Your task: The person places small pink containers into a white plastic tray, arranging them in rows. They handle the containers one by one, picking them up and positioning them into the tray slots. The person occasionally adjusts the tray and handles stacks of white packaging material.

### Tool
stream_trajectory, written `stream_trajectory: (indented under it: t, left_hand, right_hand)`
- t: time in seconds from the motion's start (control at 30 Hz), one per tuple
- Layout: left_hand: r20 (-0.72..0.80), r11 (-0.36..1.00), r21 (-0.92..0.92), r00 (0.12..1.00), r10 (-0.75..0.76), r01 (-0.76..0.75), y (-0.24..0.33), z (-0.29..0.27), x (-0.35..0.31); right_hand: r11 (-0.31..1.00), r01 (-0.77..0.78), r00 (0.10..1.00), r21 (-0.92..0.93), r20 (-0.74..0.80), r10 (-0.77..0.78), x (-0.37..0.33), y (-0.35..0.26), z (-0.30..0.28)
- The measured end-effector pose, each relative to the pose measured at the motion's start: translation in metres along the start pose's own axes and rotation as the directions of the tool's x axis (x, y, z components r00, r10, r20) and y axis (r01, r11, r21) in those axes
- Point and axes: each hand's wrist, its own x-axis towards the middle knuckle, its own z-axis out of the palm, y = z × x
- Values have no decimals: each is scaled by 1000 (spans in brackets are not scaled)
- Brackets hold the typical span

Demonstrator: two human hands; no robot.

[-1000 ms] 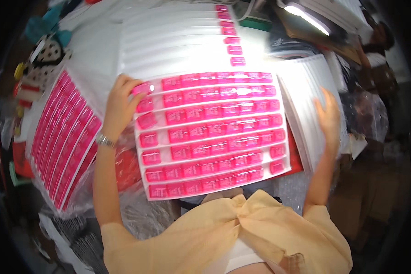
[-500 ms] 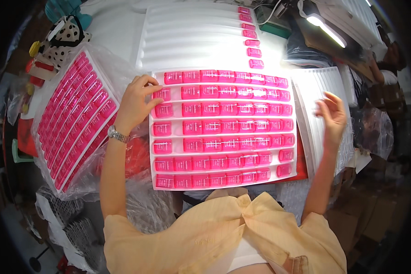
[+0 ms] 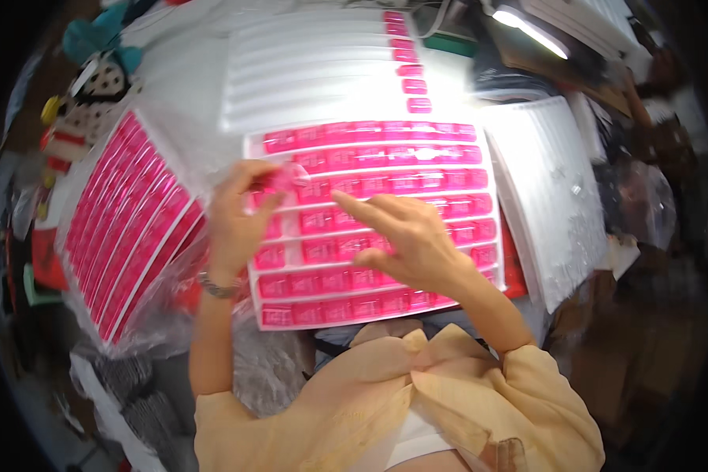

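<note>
A white ridged tray (image 3: 253, 297) lies in front of me, lined with rows of small, shiny pink translucent containers (image 3: 350, 302) with pale print. At its left edge my left hand (image 3: 242, 216) pinches one pink container (image 3: 293, 175), tipped up off the row and blurred. My right hand (image 3: 413, 242) hovers over the middle rows, fingers apart with the index finger stretched toward the left hand. Nothing shows in it. It hides several containers beneath.
Left stands a plastic-wrapped stack of filled pink trays (image 3: 126, 228). Behind is another white tray (image 3: 307, 71) with a single column of pink containers (image 3: 411, 71) at its right end. More white trays (image 3: 547, 204) lean at right. A lit lamp (image 3: 531, 33) sits at the back right.
My right hand has swung left from beside the right-hand trays to above the filled tray. My left hand has moved slightly down and now holds a pink container raised from its row.
</note>
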Motion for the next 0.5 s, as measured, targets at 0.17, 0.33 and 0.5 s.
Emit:
stream_trajectory:
  t: [0.17,0.33,0.5]
  left_hand:
    - [206,921,374,978,31,-108,-41,-31,41]
    - [190,927,357,981,49,-116,-36,-18,38]
    - [137,948,310,990,34,-76,-29,-24,5]
  right_hand:
    - [757,-591,719,-279,-608,337,-76,123,-101]
    - [192,-789,553,-583,-539,636,-123,213,-136]
    - [579,-707,673,-406,-638,374,-143,226,-141]
